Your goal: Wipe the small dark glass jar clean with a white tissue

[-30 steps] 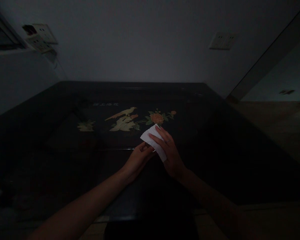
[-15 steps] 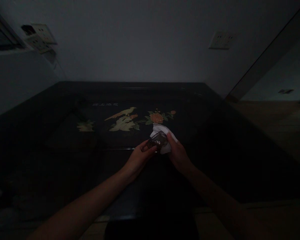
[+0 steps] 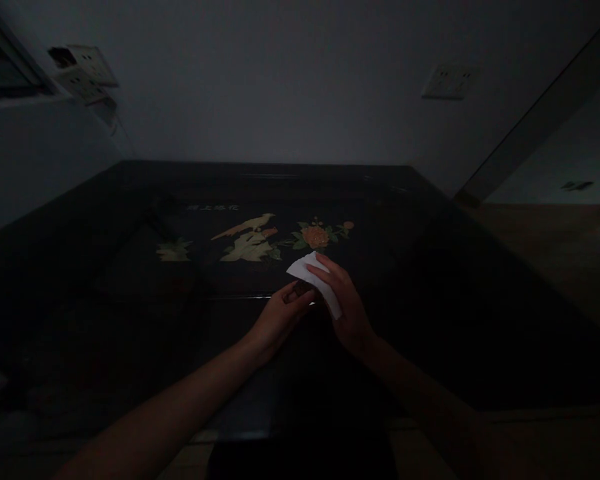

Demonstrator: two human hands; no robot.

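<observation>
My left hand [image 3: 276, 316] is closed, fingers and thumb gripping a small dark, glossy object [image 3: 305, 289] above the black tabletop. Shadow and the paper covering its right side hide what kind of object it is. In my right hand [image 3: 349, 303] is a folded white tissue [image 3: 325, 291], held under the fingers and draped across the top of the dark object. Both hands meet close together, near the middle of the view.
Beneath my hands is a black glossy table [image 3: 260, 333] with an inlaid bird [image 3: 253, 225] and an orange flower [image 3: 315, 236]. A pale wall stands behind it, with sockets [image 3: 450, 81] at right and more sockets [image 3: 83, 70] at left. The room is very dim.
My right hand has moved up and left, bringing the tissue from behind and beside the dark object to over its top. My left hand has stayed nearly in place.
</observation>
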